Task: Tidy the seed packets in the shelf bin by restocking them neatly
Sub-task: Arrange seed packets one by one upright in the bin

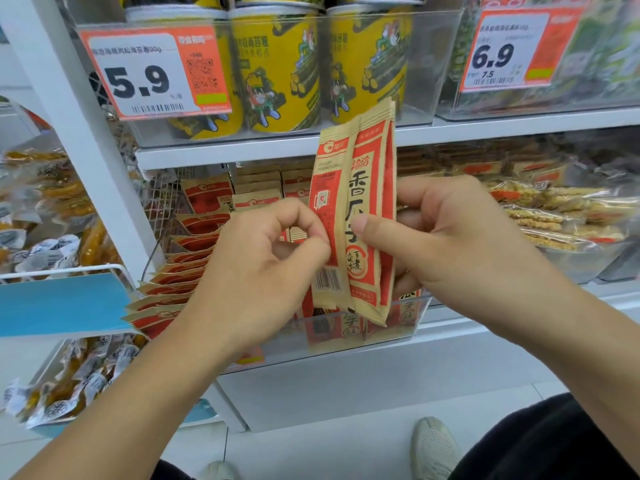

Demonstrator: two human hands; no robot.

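Note:
Two tan and red seed packets (360, 188) stand upright in front of the shelf, one behind the other. My right hand (457, 237) grips them from the right, thumb pressed on the front face. My left hand (266, 258) pinches the left edge of the rear packet with thumb and forefinger. Below and behind them sits the clear shelf bin (388, 327), with more seed packets (194, 258) lying fanned and slanted along its left side and several upright at the back.
Yellow seaweed-roll cans (277, 67) fill a clear bin on the shelf above, behind price tags 5.9 (152, 71) and 6.9 (519, 46). Wrapped snack bars (554, 209) lie to the right, bagged snacks (45, 216) on the left rack. My shoes (434, 445) stand on the floor.

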